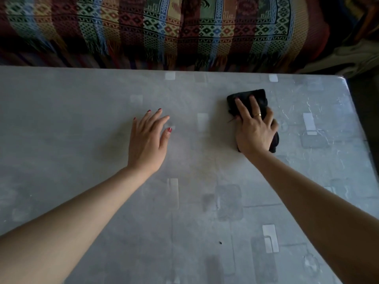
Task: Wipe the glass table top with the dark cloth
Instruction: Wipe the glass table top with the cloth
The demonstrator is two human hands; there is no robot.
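Dark cloth (257, 97), bunched into a pad, lies on the glass worktop (82, 119) at about two o'clock from the middle, near the far right corner. The right hand (255, 130) lies flat over it, fingers spread and curled over its edges: the grip is holding the cloth and pressing it down, likely so the whole pad drags across the glass. The left hand (147, 140) sits near the centre with fingers extended and loosely apart, holding nothing (whether the palm touches the glass I cannot tell); it probably steadies the reach.

Pale, hazy glass shows rectangular patches beneath and light streaks at three o'clock. A small dark speck (220, 242) lies toward five o'clock. Beyond the far edge, at twelve o'clock, hangs a striped, fringed woven throw (164, 27); the room is dim.
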